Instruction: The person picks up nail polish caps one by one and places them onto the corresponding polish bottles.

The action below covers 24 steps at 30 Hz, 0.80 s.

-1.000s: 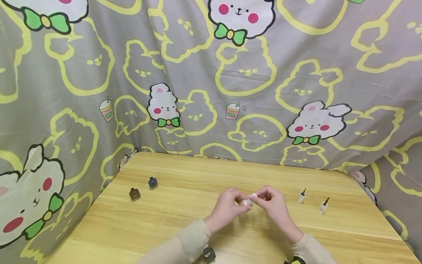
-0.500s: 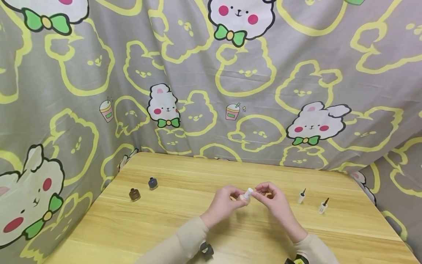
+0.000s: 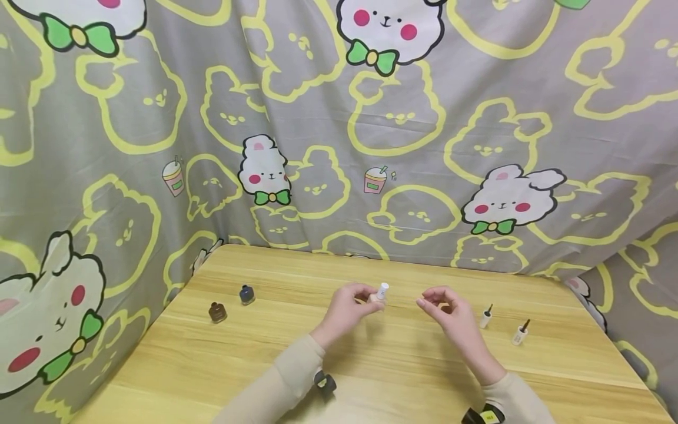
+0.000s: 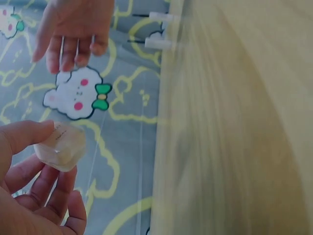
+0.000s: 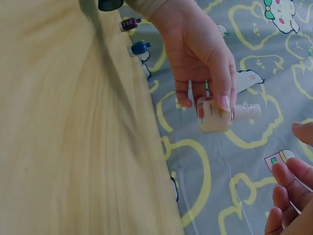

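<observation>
Far left, a brown bottle (image 3: 218, 313) and a blue bottle (image 3: 246, 295) sat on the counter (image 3: 296, 282). Then the left hand (image 3: 343, 311), fingers pinching a pale bottle (image 5: 215, 122) midair, white cap (image 3: 383, 290) up, leaning right. The right hand (image 3: 457, 312) was off to its right, empty fingers loosely spread, nothing blocking the gap. Past it stood two white brush caps (image 3: 485, 319) (image 3: 520, 337).

1. From here I see a curtain (image 3: 318, 123) behind the table (image 3: 296, 265) and along its left side.
2. On the left stand a near bottle (image 3: 217, 312) and, farther and more right, a far bottle (image 3: 246, 295).
3. The left hand (image 3: 344, 311) holds a third bottle (image 3: 381, 295) over the middle.
4. Right of it, apart, is the right hand (image 3: 452, 312).
5. Farther right stand a far brush cap (image 3: 486, 318) and, nearer and more right, a near brush cap (image 3: 520, 335).
</observation>
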Each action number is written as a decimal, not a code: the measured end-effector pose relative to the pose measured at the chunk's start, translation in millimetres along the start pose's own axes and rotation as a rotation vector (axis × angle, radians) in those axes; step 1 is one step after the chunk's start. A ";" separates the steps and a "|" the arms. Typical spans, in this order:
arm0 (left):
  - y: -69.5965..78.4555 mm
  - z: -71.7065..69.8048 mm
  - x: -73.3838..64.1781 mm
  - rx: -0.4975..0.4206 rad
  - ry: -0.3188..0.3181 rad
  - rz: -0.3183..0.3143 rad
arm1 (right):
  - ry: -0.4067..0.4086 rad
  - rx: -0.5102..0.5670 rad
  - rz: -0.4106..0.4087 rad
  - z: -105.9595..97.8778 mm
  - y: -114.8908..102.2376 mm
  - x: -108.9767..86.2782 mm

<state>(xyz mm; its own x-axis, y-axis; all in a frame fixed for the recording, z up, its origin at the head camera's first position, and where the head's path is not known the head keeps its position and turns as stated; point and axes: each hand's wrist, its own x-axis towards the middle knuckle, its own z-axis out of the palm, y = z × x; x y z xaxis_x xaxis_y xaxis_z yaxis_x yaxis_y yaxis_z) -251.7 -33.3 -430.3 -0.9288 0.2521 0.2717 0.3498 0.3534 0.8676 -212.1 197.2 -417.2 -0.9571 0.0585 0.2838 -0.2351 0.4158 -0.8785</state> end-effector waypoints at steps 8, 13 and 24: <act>-6.4 -13.8 9.6 -0.003 0.023 -0.004 | 0.049 -0.038 -0.032 -9.2 0.0 2.6; -12.1 -21.3 15.7 0.015 0.050 -0.003 | 0.066 -0.071 -0.049 -17.2 -2.0 3.7; -25.9 -34.8 28.5 0.001 0.072 -0.050 | 0.091 -0.077 -0.076 -32.5 8.0 -0.5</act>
<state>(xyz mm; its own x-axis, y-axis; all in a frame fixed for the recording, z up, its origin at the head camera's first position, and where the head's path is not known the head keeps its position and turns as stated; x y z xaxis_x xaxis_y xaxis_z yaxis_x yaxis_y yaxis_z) -291.5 -66.6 -430.5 -0.9515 0.1690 0.2571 0.3027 0.3652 0.8803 -208.0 230.0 -411.8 -0.9169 0.1048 0.3852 -0.2894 0.4903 -0.8221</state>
